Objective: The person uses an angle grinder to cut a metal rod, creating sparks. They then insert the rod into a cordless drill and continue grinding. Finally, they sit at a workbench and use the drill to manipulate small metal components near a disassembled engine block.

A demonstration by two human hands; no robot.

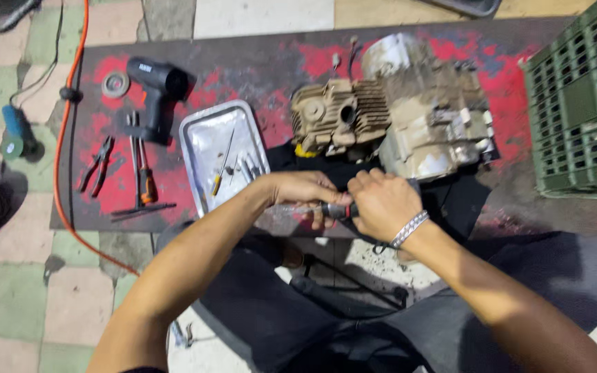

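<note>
At far left on the tiled floor we note a teal angle grinder (16, 132) and an orange cable (60, 148) running along the edge of the worn red-and-black work board (257, 65). On the board lie a grey round grinding disc (115, 84), red-handled pliers (97, 163), a black T-handle wrench (136, 181) with an orange-handled screwdriver (148, 184) beside it, and a black cordless power tool (158, 93). Next comes the shallow rectangular metal tray (195, 141); in it we see a yellow-handled screwdriver (221, 170) and a few small metal parts too blurred to identify.

Just in front of the tray our left hand (303, 195) and right hand (382, 204), the latter with a silver chain bracelet (409, 228) at the wrist, meet. Both are closed on a slim metal tool with a dark grip (326, 209), held level above the board's near edge. Directly behind the hands stands a dirty tan finned motorcycle engine (395, 110) on dark cloth (464, 200). At far right stands a green plastic lattice crate (578, 103); its contents cannot be told
</note>
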